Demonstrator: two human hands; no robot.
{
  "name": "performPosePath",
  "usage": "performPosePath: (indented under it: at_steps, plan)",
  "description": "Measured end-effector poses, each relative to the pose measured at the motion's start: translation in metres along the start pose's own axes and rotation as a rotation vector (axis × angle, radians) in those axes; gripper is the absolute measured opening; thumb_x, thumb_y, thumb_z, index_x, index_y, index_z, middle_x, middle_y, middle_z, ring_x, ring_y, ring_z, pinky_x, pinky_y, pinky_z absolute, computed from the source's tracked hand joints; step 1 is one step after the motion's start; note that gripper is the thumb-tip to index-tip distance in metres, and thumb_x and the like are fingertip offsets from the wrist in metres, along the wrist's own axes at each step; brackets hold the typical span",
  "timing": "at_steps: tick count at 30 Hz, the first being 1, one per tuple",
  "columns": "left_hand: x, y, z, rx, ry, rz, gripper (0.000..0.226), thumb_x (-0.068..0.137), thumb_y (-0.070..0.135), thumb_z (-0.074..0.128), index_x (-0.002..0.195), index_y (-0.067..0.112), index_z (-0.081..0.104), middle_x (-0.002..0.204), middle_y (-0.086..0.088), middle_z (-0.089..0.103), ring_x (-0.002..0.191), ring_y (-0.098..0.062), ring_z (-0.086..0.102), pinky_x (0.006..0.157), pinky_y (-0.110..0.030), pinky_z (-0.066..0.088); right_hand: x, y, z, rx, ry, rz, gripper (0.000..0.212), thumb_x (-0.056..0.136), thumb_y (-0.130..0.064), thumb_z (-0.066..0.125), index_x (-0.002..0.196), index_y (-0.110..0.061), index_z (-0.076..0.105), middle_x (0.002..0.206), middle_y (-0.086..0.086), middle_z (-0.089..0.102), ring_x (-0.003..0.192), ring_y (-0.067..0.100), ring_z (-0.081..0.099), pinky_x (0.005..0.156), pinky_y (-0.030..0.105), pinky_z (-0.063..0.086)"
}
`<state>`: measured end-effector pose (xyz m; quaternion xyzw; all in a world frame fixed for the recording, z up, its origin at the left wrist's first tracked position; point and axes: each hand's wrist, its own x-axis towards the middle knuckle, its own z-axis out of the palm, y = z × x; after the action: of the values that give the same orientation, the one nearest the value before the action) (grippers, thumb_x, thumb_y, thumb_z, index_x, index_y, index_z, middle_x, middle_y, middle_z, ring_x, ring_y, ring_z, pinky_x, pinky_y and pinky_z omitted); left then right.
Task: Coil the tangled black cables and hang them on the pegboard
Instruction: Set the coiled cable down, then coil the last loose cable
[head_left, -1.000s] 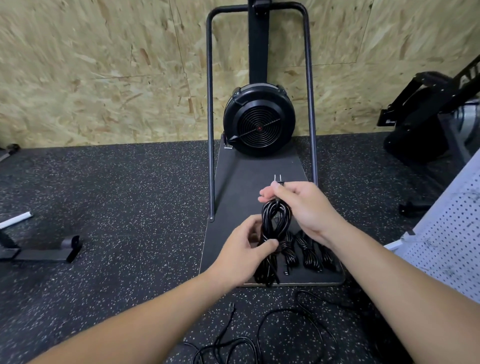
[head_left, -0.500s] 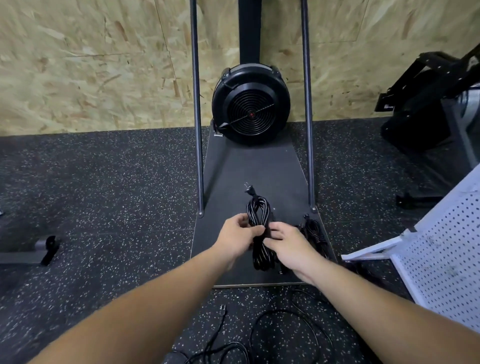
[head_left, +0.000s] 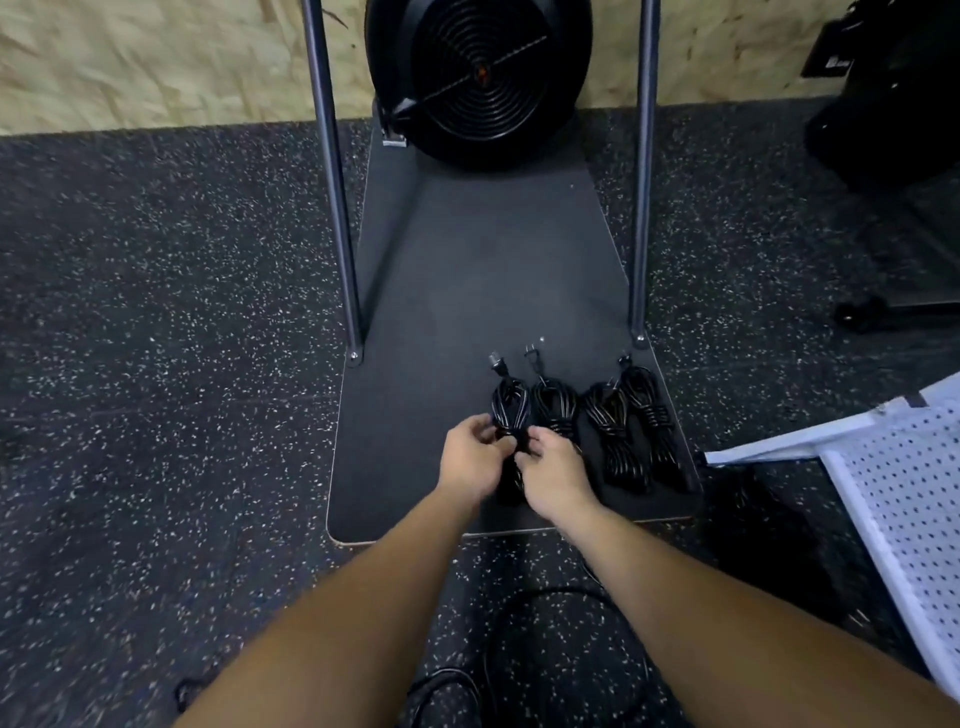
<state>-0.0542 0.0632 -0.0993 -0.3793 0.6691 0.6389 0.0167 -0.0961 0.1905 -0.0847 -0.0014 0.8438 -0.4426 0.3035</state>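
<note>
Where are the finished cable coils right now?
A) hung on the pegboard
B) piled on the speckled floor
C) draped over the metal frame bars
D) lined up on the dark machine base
D: four coiled bundles lie side by side on the dark base; both hands, left hand and right hand, grip the leftmost coil, the other coils lie to its right, and the white pegboard shows no cables on it.

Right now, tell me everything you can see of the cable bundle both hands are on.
The cable bundle is a black, glossy, plastic-looking cord wound into a long narrow coil, cinched around its middle. It lies lengthwise on the dark platform, leftmost in a row of four coils. Its plug points away from the person. The left hand and right hand pinch it at the waist from either side; its near end is hidden behind them.
</note>
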Motion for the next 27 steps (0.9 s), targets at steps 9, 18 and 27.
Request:
performPosePath:
  at_steps: [9, 18, 27]
  plan:
    - [0.001, -0.012, 0.003, 0.133, -0.068, 0.107, 0.051, 0.097, -0.017, 0.063, 0.140, 0.010, 0.070, 0.120, 0.015, 0.071, 0.113, -0.001, 0.067, 0.099, -0.007, 0.048, 0.024, 0.033, -0.017, -0.137, -0.028, -0.070, 0.039, 0.105, 0.003, 0.062, 0.137, -0.017, 0.074, 0.140, 0.005, 0.073, 0.130, 0.018, 0.068, 0.100, 0.018, 0.047]
    - [-0.069, -0.024, -0.060, 0.305, -0.145, 0.147, 0.029, 0.101, 0.000, 0.074, 0.128, 0.008, 0.074, 0.108, -0.008, 0.082, 0.104, -0.018, 0.077, 0.105, -0.034, 0.059, -0.049, 0.015, -0.032, -0.280, -0.039, -0.249, 0.021, 0.106, -0.015, 0.068, 0.117, -0.028, 0.080, 0.116, -0.006, 0.077, 0.096, 0.011, 0.075, 0.080, 0.024, 0.060]
    - [-0.145, -0.118, -0.104, 0.717, -0.223, 0.085, 0.021, 0.095, 0.015, 0.083, 0.116, 0.020, 0.081, 0.110, 0.002, 0.082, 0.102, -0.017, 0.076, 0.104, -0.036, 0.059, -0.136, 0.078, 0.022, -0.580, -0.406, -0.264, 0.017, 0.101, -0.021, 0.078, 0.119, -0.021, 0.080, 0.110, -0.009, 0.078, 0.099, 0.009, 0.073, 0.099, 0.036, 0.061]
